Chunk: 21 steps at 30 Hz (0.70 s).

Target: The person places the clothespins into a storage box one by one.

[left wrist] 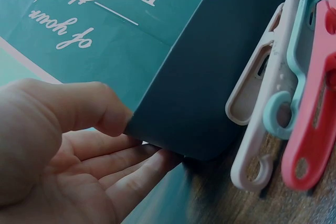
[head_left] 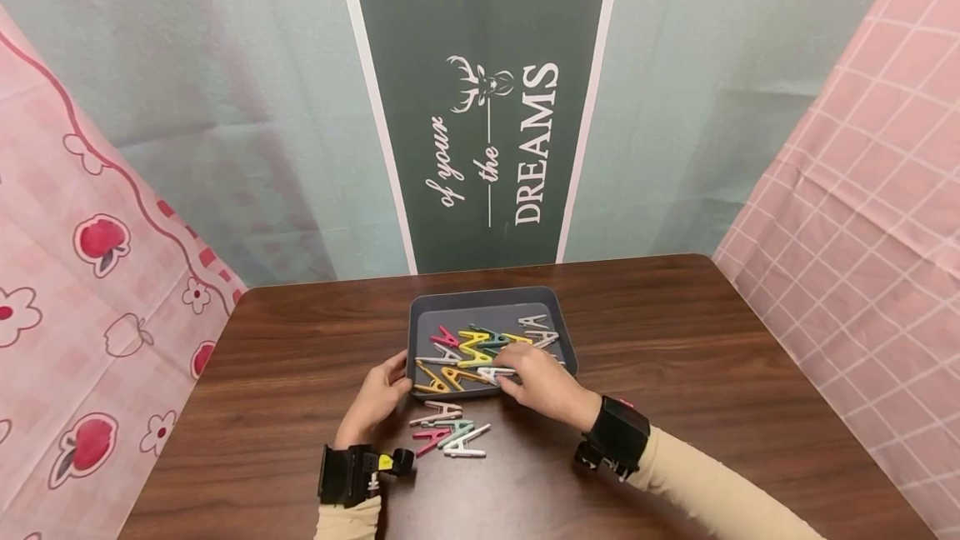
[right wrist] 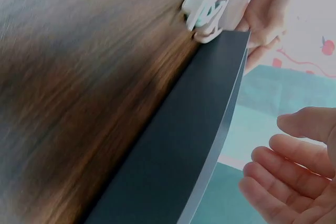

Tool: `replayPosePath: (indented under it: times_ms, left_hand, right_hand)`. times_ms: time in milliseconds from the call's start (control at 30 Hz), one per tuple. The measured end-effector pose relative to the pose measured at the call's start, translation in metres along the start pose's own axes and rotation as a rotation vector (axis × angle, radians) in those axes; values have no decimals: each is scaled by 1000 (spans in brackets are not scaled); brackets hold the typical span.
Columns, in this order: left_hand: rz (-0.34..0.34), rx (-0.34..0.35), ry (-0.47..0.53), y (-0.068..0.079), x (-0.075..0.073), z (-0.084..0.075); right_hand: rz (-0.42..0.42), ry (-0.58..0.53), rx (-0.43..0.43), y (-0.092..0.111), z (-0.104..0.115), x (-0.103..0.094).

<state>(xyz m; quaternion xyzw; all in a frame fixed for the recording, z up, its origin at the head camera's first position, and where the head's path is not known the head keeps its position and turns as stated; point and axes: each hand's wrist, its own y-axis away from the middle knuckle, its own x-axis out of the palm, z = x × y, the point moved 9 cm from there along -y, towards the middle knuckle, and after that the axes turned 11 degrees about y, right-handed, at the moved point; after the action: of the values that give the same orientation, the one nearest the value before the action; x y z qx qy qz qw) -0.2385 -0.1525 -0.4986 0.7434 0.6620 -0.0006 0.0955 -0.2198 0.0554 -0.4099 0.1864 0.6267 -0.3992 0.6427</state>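
A grey rectangular tray (head_left: pixel 487 300) holds several plastic clothespins in yellow, orange, green, red, white and grey. My left hand (head_left: pixel 380 394) holds the tray at its front left corner; in the left wrist view the thumb is at the rim and the fingers (left wrist: pixel 142 179) reach the lower edge. My right hand (head_left: pixel 546 379) hovers over the tray's front right part, its fingertips close to a white clothespin (head_left: pixel 495 374). In the right wrist view its fingers (right wrist: pixel 294 163) are loosely bent, with nothing between thumb and fingers.
In front of the tray, several clothespins lie on the brown wooden table (head_left: pixel 300 357): a beige one (head_left: pixel 438 412), a red one (head_left: pixel 431 437), mint ones and a white one (head_left: pixel 467 445). Patterned cloths hang at the back and both sides of the table.
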Motion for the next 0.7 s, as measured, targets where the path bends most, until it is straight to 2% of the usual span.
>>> replayPosePath:
  times_ms: [233,467,700]
  left_hand:
    - [-7,-11,-3,0,0,1]
    - [-4,-6,-7,-1,0,0]
    - [-13,-10,-4,-3,-1,0]
  right_hand:
    - [18,-26,-64,4,20,3]
    - [68,-29,-121,10,34,18]
    - [137,-32,-136,15,42,33]
